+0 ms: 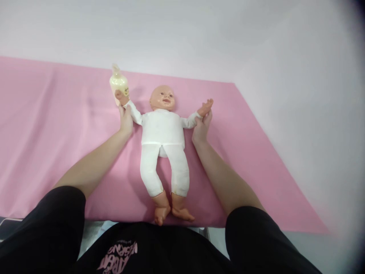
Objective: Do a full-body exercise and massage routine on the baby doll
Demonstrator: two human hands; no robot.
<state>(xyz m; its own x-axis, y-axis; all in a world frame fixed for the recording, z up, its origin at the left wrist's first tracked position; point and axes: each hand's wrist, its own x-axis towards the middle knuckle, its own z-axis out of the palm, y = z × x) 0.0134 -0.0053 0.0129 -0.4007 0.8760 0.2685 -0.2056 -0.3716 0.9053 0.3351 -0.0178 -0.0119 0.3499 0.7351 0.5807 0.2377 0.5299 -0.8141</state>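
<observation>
A baby doll (164, 133) in white clothes lies face up on a pink sheet (57, 133), head away from me, bare feet at the near edge. My left hand (126, 121) grips the doll's forearm on the left side, just below its small hand. My right hand (202, 126) grips the doll's other wrist, and both doll arms are spread out to the sides. A pale yellow bottle (119, 83) stands right behind the doll's hand on the left.
The pink sheet covers a raised surface against a white wall; its right edge runs diagonally toward me. My black sleeves and shirt fill the bottom of the view. A dark object (7, 226) shows at the lower left edge.
</observation>
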